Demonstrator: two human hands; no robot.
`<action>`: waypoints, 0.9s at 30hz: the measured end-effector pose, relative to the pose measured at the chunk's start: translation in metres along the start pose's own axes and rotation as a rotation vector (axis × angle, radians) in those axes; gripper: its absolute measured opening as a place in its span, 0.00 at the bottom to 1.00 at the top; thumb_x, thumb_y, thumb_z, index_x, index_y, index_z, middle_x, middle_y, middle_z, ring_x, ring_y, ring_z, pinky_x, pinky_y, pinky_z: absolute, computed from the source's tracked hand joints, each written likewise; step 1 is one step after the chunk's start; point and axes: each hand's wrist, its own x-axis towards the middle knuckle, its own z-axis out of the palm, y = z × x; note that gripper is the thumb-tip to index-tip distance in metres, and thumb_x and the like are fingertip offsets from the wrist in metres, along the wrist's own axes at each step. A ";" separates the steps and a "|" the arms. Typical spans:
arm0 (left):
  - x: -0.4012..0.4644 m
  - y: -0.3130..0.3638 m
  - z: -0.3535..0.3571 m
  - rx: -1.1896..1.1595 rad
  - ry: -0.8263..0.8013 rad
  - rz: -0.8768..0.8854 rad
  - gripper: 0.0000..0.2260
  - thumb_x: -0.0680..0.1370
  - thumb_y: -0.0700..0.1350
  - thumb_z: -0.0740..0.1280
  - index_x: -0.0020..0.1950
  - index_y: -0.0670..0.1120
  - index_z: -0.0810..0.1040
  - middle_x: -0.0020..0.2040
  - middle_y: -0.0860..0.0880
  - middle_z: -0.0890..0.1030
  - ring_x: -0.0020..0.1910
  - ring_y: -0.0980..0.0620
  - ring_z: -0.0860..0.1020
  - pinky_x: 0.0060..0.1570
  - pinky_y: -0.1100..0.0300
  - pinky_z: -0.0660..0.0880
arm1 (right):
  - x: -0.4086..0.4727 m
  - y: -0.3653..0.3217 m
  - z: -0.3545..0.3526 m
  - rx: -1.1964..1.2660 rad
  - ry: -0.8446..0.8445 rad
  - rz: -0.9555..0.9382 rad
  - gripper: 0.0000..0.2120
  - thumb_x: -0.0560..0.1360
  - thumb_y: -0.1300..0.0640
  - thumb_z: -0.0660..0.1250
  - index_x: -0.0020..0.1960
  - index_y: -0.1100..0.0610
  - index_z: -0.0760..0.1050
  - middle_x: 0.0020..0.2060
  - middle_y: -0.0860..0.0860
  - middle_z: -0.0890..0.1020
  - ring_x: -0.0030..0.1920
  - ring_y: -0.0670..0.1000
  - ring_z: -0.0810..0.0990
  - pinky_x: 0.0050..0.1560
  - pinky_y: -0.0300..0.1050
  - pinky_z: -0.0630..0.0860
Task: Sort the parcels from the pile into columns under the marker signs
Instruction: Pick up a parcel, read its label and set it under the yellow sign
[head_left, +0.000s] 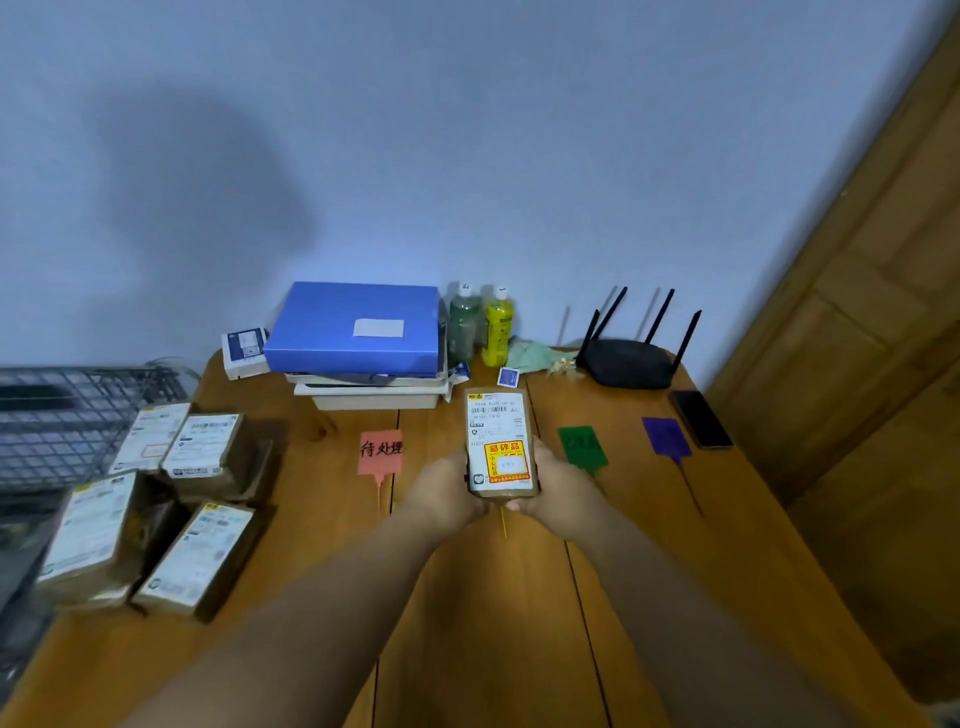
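Note:
A brown parcel (500, 441) with a white shipping label and a yellow-and-red sticker is held above the middle of the wooden table (498, 597). My left hand (444, 493) grips its left side and my right hand (558, 488) grips its right side. A thin yellow stalk (503, 522) shows just below the parcel. Three marker signs lie on the table: a pink one (381, 451) left of the parcel, a green one (582, 447) right of it and a purple one (666, 435) further right. A pile of several brown parcels (156, 509) sits at the table's left edge.
Against the wall stand a blue box (358, 327) on stacked trays, two bottles (480, 325) and a black router (626, 361). A phone (701, 418) lies near the purple sign. A wire basket (62, 415) is off the left side, a wooden door (872, 291) on the right.

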 end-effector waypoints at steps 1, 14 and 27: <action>0.003 -0.005 0.008 -0.018 -0.022 -0.026 0.21 0.71 0.40 0.74 0.62 0.50 0.75 0.54 0.53 0.81 0.53 0.55 0.79 0.46 0.65 0.72 | 0.002 0.008 0.005 -0.002 -0.020 0.022 0.37 0.70 0.58 0.75 0.73 0.47 0.60 0.60 0.44 0.80 0.58 0.46 0.78 0.54 0.40 0.73; 0.042 -0.065 0.092 -0.197 -0.209 -0.283 0.28 0.73 0.33 0.70 0.70 0.49 0.69 0.55 0.53 0.79 0.52 0.55 0.78 0.41 0.67 0.79 | 0.039 0.093 0.068 0.043 -0.179 0.264 0.30 0.69 0.65 0.75 0.67 0.51 0.70 0.54 0.47 0.80 0.50 0.45 0.77 0.44 0.33 0.72; 0.048 -0.083 0.108 -0.043 -0.276 -0.358 0.35 0.71 0.39 0.74 0.74 0.51 0.63 0.62 0.51 0.78 0.62 0.51 0.76 0.61 0.55 0.74 | 0.045 0.106 0.089 0.024 -0.217 0.358 0.32 0.70 0.63 0.74 0.71 0.53 0.66 0.46 0.43 0.77 0.42 0.40 0.77 0.33 0.30 0.71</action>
